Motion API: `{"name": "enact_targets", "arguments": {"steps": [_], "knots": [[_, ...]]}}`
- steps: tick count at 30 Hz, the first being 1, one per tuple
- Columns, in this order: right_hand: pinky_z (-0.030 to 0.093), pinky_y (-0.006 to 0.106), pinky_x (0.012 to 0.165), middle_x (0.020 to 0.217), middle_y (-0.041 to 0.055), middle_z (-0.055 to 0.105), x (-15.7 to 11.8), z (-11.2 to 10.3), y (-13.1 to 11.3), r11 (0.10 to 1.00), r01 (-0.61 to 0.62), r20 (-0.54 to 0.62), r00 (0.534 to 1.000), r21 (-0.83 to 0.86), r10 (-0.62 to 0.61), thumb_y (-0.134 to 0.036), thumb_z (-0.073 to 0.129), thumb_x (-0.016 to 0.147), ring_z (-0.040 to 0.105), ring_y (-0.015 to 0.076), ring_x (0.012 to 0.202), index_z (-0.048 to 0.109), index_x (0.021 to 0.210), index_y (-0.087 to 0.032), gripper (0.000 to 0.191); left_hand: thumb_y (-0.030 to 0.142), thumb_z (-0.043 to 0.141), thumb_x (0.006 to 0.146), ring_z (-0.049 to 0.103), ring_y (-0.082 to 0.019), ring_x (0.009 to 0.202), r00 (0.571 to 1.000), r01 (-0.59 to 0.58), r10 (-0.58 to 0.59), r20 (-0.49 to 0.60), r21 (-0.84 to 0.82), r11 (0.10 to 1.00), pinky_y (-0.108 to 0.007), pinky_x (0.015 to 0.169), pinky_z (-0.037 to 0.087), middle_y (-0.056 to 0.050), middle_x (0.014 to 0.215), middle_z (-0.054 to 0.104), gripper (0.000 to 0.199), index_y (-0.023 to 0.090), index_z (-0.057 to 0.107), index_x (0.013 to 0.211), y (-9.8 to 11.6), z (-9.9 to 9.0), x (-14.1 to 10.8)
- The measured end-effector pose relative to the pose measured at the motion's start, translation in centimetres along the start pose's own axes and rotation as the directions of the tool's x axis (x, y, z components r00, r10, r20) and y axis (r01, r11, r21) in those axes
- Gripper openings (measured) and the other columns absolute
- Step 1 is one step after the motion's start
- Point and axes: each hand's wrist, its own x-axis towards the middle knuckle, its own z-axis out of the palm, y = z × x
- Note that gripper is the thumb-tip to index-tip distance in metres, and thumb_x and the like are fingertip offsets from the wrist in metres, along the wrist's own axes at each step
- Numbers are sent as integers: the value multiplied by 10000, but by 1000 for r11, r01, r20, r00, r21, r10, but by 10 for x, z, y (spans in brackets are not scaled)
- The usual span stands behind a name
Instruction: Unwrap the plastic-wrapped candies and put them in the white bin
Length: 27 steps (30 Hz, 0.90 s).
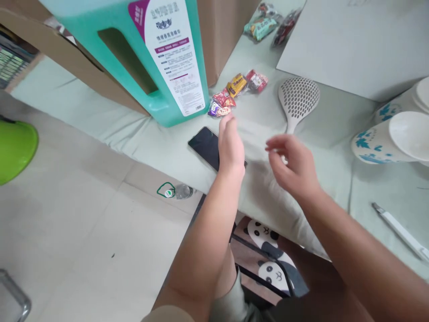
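My left hand (232, 145) is held edge-on over a dark smartphone (206, 146), hiding its right part. Its fingers are stretched out and nothing shows in them. Just past its fingertips lies a cluster of small wrapped candies (224, 99). To the right, my right hand (293, 165) has loosely bent fingers, with a gap between thumb and forefinger. It hovers over the handle of a grey skimmer (299, 99), whose perforated head points away from me. The lower handle is mostly hidden behind that hand, and I see no grip on it.
A large green jug (174, 58) stands at the left beside a cardboard box (219, 40). Paper cups (372, 145) and a utility knife (400, 230) lie at right. Behind are a white board (351, 44) and more wrapped snacks (260, 29). A plastic bottle (183, 191) is on the floor.
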Motion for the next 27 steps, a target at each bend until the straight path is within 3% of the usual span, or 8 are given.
{"name": "enact_targets", "arguments": {"steps": [2, 5, 9, 12, 16, 23, 25, 27], "knots": [[597, 400, 830, 1118, 89, 744, 45, 22, -1, 991, 115, 63, 992, -65, -111, -123, 546, 805, 725, 248, 1017, 667, 1103, -223, 337, 441, 282, 1099, 427, -240, 1578, 1000, -22, 22, 8, -22, 1000, -425, 1256, 436, -42, 1625, 504, 411, 266, 497, 1404, -2, -5, 6], [519, 462, 1088, 1357, 113, 682, 103, 54, 4, 955, 241, 223, 954, -174, -200, -42, 532, 763, 650, 278, 1265, 640, 1270, -201, 543, 469, 215, 1103, 382, -219, 1605, 998, -59, 61, 14, -65, 996, -389, 1268, 436, -26, 1658, 466, 470, 269, 457, 1452, -5, -8, 12], [392, 512, 1237, 1478, 73, 621, 146, 85, 13, 930, 340, 399, 879, -140, -262, -39, 619, 731, 531, 328, 1452, 627, 1333, -218, 628, 481, 155, 1091, 297, -178, 1640, 999, -31, 26, -38, -126, 992, -377, 1319, 375, -7, 1717, 385, 536, 268, 384, 1527, -9, -14, 17], [326, 583, 1260, 1477, 64, 612, 152, 95, 16, 922, 360, 445, 855, -142, -265, -109, 742, 735, 492, 387, 1478, 623, 1368, -252, 659, 556, 166, 1078, 240, -208, 1660, 999, -42, 41, -19, -64, 997, -386, 1315, 380, 14, 1744, 336, 565, 307, 367, 1544, -8, -18, 18], [313, 619, 1220, 1426, 99, 572, 146, 94, 19, 904, 323, 459, 872, -281, -169, -279, 766, 829, 489, 398, 1443, 610, 1421, -247, 613, 473, 119, 1088, 280, -163, 1644, 1000, -13, 12, -6, -119, 993, -341, 1332, 331, -34, 1725, 364, 570, 218, 360, 1536, -3, -17, 16], [350, 676, 1205, 1564, 74, 503, 146, 94, 41, 926, 326, 364, 899, -189, -242, -283, 850, 763, 479, 430, 1472, 688, 1170, -241, 440, 485, 164, 1092, 336, -198, 1625, 998, -56, 54, -20, -116, 992, -406, 1312, 379, -14, 1655, 466, 536, 238, 484, 1443, 0, -14, 11], [395, 650, 1189, 1623, 72, 488, 154, 97, 42, 925, 323, 373, 898, -200, -233, -276, 835, 767, 468, 434, 1496, 702, 1108, -204, 374, 440, 157, 1092, 368, -180, 1609, 999, -35, 29, -44, -143, 989, -396, 1311, 379, -15, 1643, 489, 521, 233, 496, 1429, 4, -11, 8], [423, 525, 1180, 1663, 75, 457, 162, 100, 38, 918, 316, 387, 898, -238, -209, -341, 634, 888, 493, 386, 1491, 734, 1027, -129, 272, 400, 162, 1090, 402, -173, 1591, 997, -12, -3, -77, -187, 982, -385, 1305, 386, -23, 1626, 513, 503, 222, 511, 1406, 8, -7, 5]]}}
